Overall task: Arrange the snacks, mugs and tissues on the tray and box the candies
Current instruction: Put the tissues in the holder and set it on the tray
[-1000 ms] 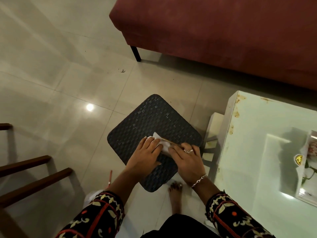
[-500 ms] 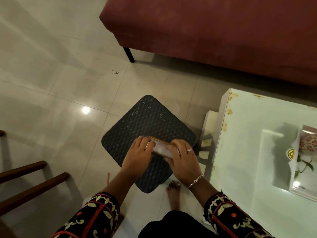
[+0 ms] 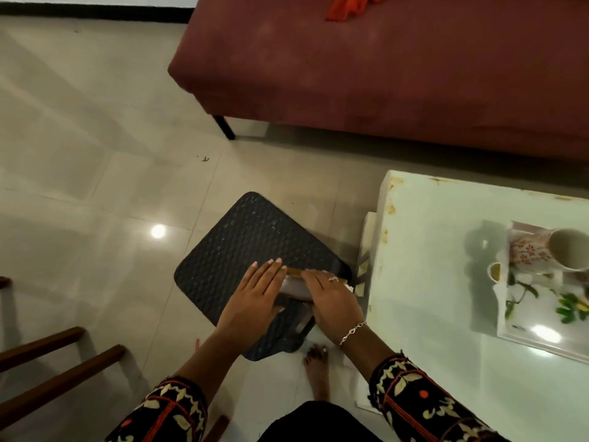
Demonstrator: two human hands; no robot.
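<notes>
A small pale box with a gold edge (image 3: 295, 283) rests on a dark woven stool (image 3: 251, 237). My left hand (image 3: 255, 298) lies flat against its left side, and my right hand (image 3: 331, 298) presses over its right side and top. Most of the box is hidden under my fingers. At the right, a white floral tray (image 3: 535, 339) sits on the pale glass-topped table (image 3: 430, 282), with two mugs (image 3: 548, 253) standing at its far end.
A dark red sofa (image 3: 382, 74) fills the back, with an orange cloth (image 3: 350, 6) on it. Brown wooden chair rails (image 3: 54, 371) are at the lower left. My bare foot (image 3: 317, 368) stands on the tiled floor below the stool.
Both hands have slid rightward along the stool and closed flatter over the box. The view has shifted so that the tray and mugs on the table show more fully.
</notes>
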